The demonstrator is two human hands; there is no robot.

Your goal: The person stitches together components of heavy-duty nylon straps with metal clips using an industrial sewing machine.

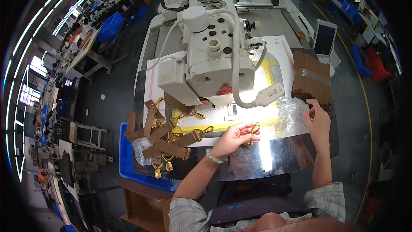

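My left hand (pixel 235 140) pinches a gold snap hook (pixel 255 129) over the shiny metal plate (pixel 210 163) in front of the sewing machine (pixel 214 56). Beside the clear plastic bag (pixel 292 117), my right hand (pixel 318 124) is held with thumb and fingers curved apart, and nothing shows between them. Just beyond those fingers stands a banded stack of brown strips (pixel 312 77). To the left lies a loose pile of brown straps (pixel 167 146) fitted with gold hooks, one of them a snap hook (pixel 168 163) at the pile's near edge.
A blue bin (pixel 125 163) sits under the pile at the left, with a cardboard box (pixel 143 206) below it. A white cable with a grey-white control box (pixel 268 95) hangs low over the work area. A small screen (pixel 325 36) stands at the back right.
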